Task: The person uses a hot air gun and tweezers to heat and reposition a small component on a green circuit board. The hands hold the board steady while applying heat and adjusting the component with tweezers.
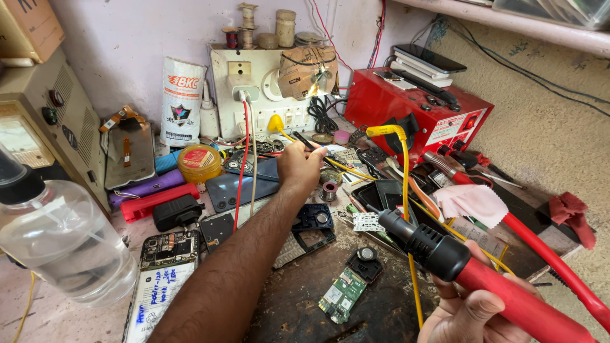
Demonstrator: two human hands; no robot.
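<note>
1. Head view: a clear plastic bottle (60,244) is standing at the far left of the messy bench (298,305), and an opened phone (162,279) with its back off is lying just beside it.
2. A round yellow tub (199,162) is sitting near the wall, with a red case (159,201) lying in front of it.
3. The left hand (301,166) is reaching out over the middle of the bench. Its fingers are pinching closed on a thin dark tool (304,141) with a yellow end.
4. A small green circuit board (342,293) is lying on the dark bench below the arm.
5. The right hand (473,311) is wrapping tightly around the red handle of a soldering iron (464,267) at the bottom right. The iron's black front is pointing up and left, above the bench.
6. A red box (413,111) is sitting at the back right, with a pink cloth (473,202) lying in front of it.
</note>
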